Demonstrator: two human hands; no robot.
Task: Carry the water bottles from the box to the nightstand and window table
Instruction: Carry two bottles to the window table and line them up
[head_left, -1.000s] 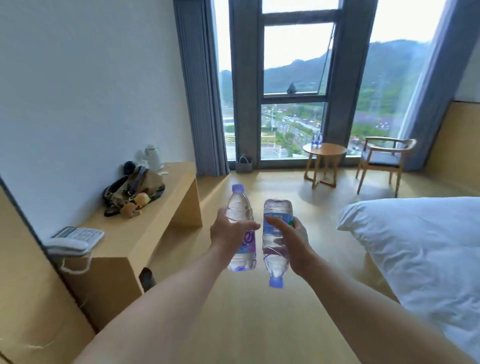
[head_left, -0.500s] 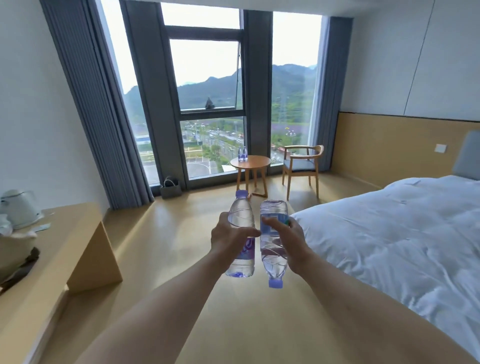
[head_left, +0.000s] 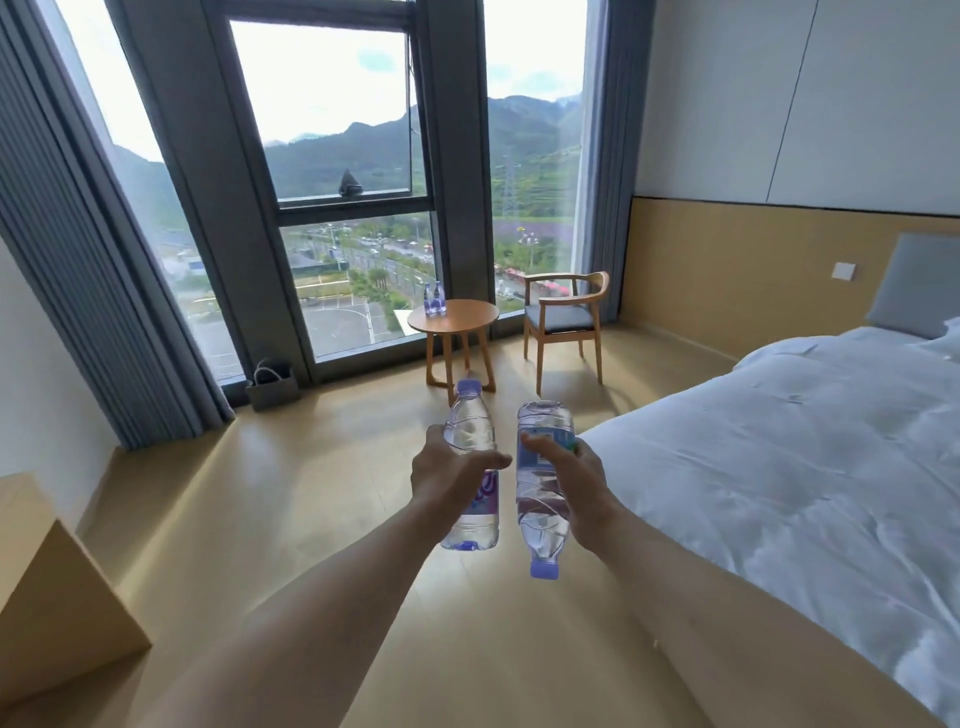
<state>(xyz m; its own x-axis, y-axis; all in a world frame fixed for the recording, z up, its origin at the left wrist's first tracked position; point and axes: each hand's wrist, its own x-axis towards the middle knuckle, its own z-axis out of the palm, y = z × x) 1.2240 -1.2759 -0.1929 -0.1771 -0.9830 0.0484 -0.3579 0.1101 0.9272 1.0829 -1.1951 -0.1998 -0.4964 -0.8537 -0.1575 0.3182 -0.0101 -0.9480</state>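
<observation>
Clear bottles ride out front: left hand (head_left: 451, 474) fingers clamped on the upright bottle (head_left: 470, 470), right hand (head_left: 569, 480) on the upside-down bottle (head_left: 542, 486). Keep both grips firm, steering for the window bench (head_left: 453, 318).

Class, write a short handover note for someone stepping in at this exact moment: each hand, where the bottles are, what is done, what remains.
Left hand: grips an upright water bottle, cap up.
Right hand: grips an inverted water bottle, cap down.
Both are held out in mid-air over the floor, facing the window.
Done: two bottles already stand on the round window table, beside the chair.
Left: set down the two carried bottles. The nightstand and the box are out of view, so their state cannot be told.
</observation>
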